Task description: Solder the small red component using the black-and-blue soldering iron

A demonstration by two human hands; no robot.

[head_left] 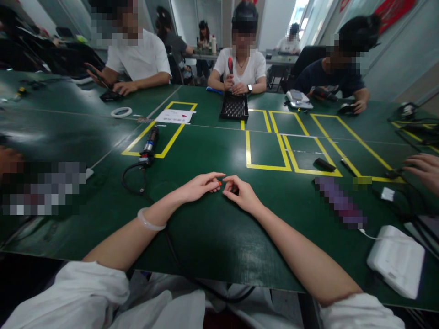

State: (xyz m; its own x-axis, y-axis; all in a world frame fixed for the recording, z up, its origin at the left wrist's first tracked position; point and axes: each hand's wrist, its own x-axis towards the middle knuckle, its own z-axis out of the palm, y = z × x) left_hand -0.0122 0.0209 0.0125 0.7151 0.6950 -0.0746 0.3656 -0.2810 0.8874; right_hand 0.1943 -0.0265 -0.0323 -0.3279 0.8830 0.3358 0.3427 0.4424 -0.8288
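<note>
My left hand (200, 185) and my right hand (242, 192) rest together on the green table (212, 237), fingertips almost touching. A tiny orange-red piece (219, 183) shows at the tips of my left fingers, pinched between the two hands; most of it is hidden. A pale bangle (149, 222) circles my left wrist. An electric screwdriver (150, 142) with a black cable lies to the far left of my hands, inside a yellow taped box.
A black parts tray (234, 108) sits before the person opposite. A white device (396, 259) lies at the near right, a tape roll (121, 112) and a paper sheet (174, 116) far left. Another person's hand (423, 169) reaches in from the right. Several people sit around.
</note>
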